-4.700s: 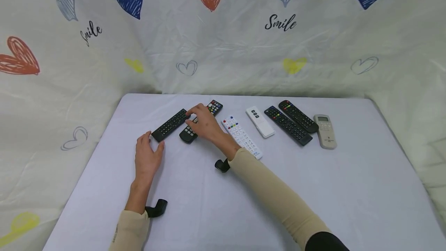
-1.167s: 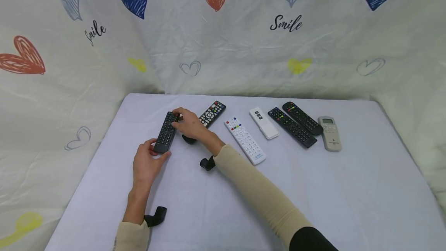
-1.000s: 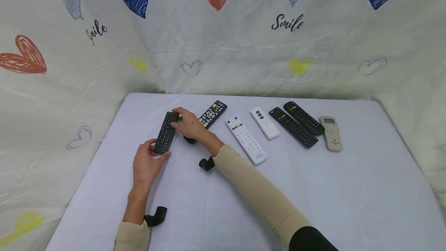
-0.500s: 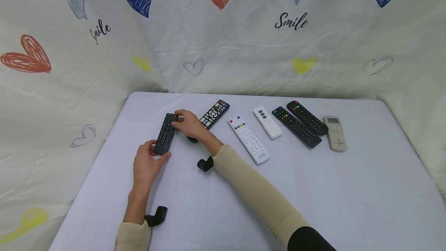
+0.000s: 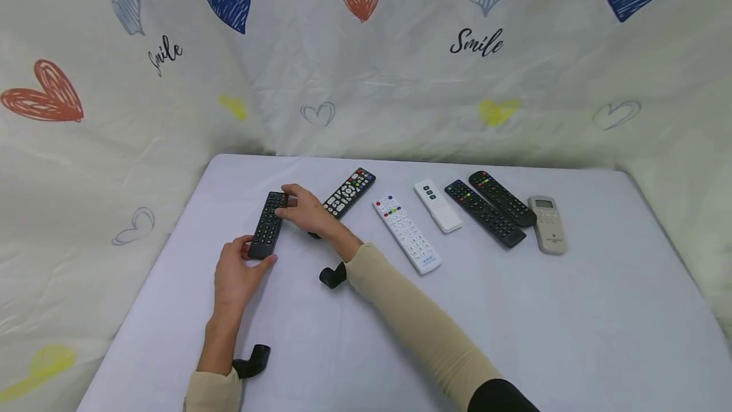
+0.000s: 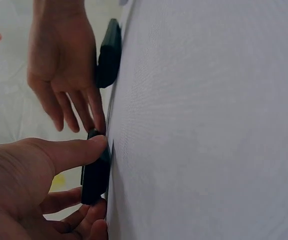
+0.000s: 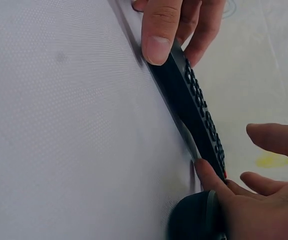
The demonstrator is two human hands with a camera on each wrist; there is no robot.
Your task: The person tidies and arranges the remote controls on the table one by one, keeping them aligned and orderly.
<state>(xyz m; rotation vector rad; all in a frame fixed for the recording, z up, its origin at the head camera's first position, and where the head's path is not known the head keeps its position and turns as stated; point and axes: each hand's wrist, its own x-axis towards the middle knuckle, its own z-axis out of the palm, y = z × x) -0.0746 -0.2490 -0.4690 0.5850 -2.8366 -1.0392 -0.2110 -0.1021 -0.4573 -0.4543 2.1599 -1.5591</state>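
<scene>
A black remote control (image 5: 269,226) lies at the left of the table, its button side up and its length slanting away from me. My left hand (image 5: 236,274) grips the near end, with the thumb on one side and fingers on the other. In the left wrist view, the thumb (image 6: 86,150) presses along the remote's side. At the far end, my right hand (image 5: 309,210) has its fingers extended. One finger (image 7: 206,175) meets the remote's edge in the right wrist view, while the thumb (image 7: 266,137) stands away from it.
Under my right hand lies another black remote (image 5: 350,191), partly hidden. Rightward are a white remote (image 5: 407,234), a smaller white remote (image 5: 437,205), two black remotes side by side (image 5: 485,213) and a beige remote with a display (image 5: 548,226). A heart-printed sheet (image 5: 400,81) hangs behind the table.
Since the oldest frame, the held black remote has turned from a diagonal to a more lengthwise slant and come nearer. Both hands have followed it, lately shifting slightly left.
</scene>
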